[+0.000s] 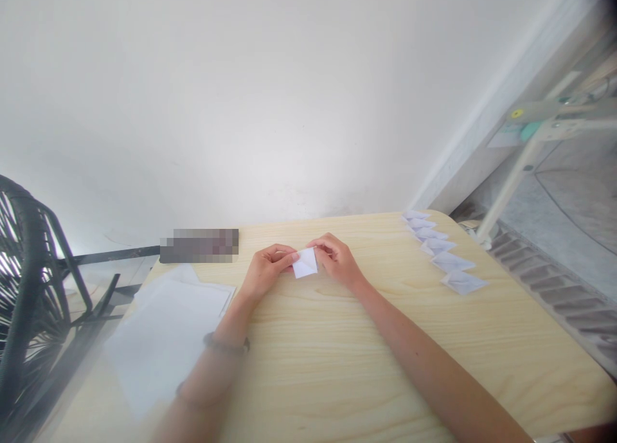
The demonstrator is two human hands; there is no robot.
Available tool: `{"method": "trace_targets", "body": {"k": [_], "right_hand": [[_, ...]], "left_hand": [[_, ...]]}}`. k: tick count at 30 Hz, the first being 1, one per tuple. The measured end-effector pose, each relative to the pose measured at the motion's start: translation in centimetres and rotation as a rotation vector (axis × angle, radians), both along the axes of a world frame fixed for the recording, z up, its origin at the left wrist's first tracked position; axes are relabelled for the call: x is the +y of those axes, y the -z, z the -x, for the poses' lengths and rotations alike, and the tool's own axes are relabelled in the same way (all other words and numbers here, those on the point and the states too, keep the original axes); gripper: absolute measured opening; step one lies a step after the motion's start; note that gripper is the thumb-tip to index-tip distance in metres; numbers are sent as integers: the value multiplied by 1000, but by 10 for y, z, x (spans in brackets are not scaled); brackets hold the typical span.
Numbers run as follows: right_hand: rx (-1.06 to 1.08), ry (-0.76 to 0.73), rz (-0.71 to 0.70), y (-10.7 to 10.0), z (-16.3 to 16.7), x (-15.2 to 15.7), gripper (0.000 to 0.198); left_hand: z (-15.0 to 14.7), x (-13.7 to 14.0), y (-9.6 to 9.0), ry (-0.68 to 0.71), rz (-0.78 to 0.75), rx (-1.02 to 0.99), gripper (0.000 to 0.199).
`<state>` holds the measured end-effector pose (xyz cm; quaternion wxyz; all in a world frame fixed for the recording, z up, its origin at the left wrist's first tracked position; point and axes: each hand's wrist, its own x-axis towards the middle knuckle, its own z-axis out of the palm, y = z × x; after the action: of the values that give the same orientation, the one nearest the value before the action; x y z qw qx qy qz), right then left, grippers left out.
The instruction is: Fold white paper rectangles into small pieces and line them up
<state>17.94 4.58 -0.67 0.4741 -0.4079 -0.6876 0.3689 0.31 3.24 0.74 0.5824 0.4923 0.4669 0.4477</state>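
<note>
So my left hand (267, 269) has thumb and fingers pinched on the left edge of a small folded white paper (306, 263), and my right hand (337, 258) is pinching its upper right side, fingers curled in on both. The paper's right between them over the wood-look table (308, 366); can't tell if it touches the top. Dark bracelet (224, 344) on my left wrist. Going out from the paper: loose white sheets (159, 334) at 8 o'clock, some pixelated dark item (200, 245) around 9, dark chair (22, 289) further out at 9, and a row of folded paper pieces (463, 282) running from 2 to 3.
</note>
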Motion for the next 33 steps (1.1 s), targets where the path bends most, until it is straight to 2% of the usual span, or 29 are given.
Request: {"method": "trace_targets", "body": {"k": [3, 8, 12, 33], "right_hand": [[26, -22, 65, -1, 0, 0, 25], [-96, 42, -49, 1, 4, 0, 19], [-143, 64, -58, 4, 5, 1, 21], [-106, 33, 1, 2, 2, 3, 21]], "left_hand": [[-1, 1, 2, -24, -6, -1, 29], [-1, 2, 4, -41, -23, 39, 30], [-2, 2, 4, -35, -29, 49, 30], [-4, 2, 8, -70, -45, 81, 32]]}}
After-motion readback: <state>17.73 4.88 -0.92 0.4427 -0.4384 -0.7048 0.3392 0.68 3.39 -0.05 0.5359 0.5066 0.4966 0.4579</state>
